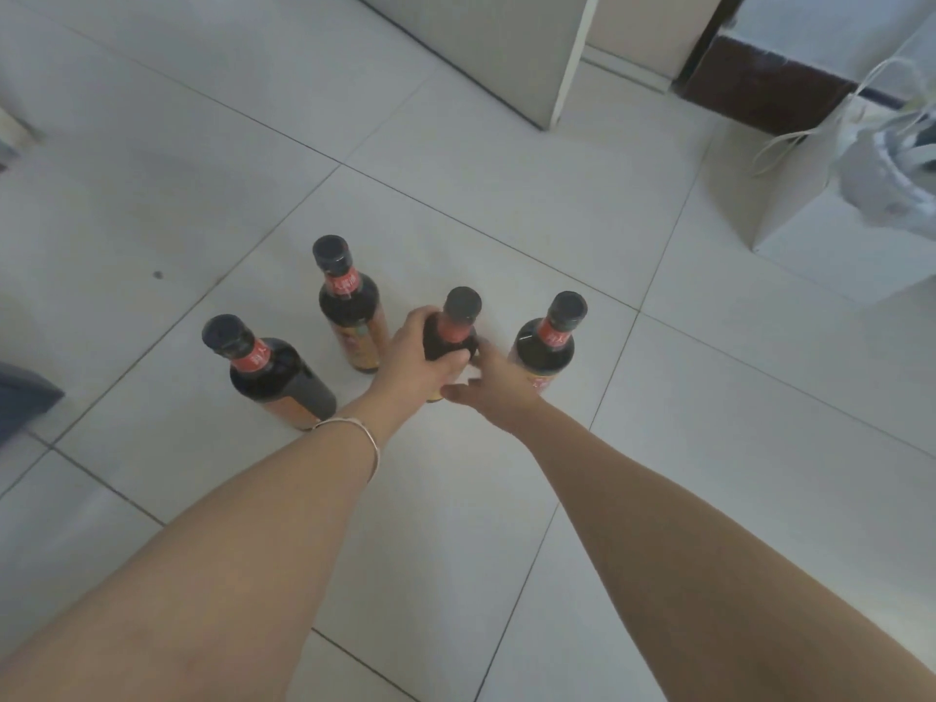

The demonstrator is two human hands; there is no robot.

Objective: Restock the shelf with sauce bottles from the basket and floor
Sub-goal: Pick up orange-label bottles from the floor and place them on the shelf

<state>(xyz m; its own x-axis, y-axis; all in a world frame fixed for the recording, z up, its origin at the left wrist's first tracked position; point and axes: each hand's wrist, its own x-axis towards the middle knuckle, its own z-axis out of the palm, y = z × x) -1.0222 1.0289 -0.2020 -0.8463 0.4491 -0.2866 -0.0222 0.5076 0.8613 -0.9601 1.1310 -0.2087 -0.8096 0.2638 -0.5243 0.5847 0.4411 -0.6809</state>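
Several dark sauce bottles with black caps and red neck labels stand upright on the white tile floor (506,220). My left hand (418,354) is closed around the shoulder of the middle bottle (458,321). My right hand (494,387) cups the same bottle's body from the right, thumb splayed, and hides its lower part. Another bottle (549,336) stands just right of my hands, one (347,301) stands behind on the left, and one (263,367) is nearest on the left. No shelf or basket is recognisable in this view.
A white paper bag with cord handles (810,195) stands at the right, with a crumpled plastic bag (891,174) in it. A pale cabinet panel (506,43) rises at the top centre. A dark grey object (23,397) lies at the left edge.
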